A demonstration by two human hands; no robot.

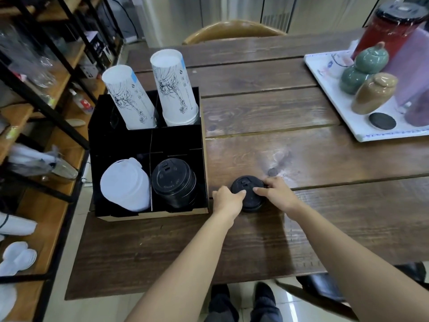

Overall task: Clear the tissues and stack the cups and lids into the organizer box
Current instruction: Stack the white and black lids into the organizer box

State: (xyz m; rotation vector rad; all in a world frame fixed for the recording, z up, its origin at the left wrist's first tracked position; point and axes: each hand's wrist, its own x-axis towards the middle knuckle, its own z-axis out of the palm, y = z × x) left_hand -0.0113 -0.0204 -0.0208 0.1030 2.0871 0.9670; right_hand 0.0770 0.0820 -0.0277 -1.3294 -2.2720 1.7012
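Fingers (241,193) of the left hand (228,201) curl against the left edge of a small stack of black lids (248,194), and the fingers of the right hand (278,191) press its right edge and top, so both hands are closed around the stack between them. It rests on the desk (301,159), just beside the right wall of the organizer box (202,147), flat side down with its sip-hole face up; being round, it has no real long axis beyond the short vertical one of the stack.

Most of the job looks done. The box's two rear compartments each hold a tall stack of paper cups (173,87), mouths down and leaning back. The front left compartment has white lids (125,184), the front right has more black lids (173,180), tilted toward the camera. No tissues show on the desk. What seems left is lifting this last stack and tipping it to match the black lids already stored, probably in that same front right compartment
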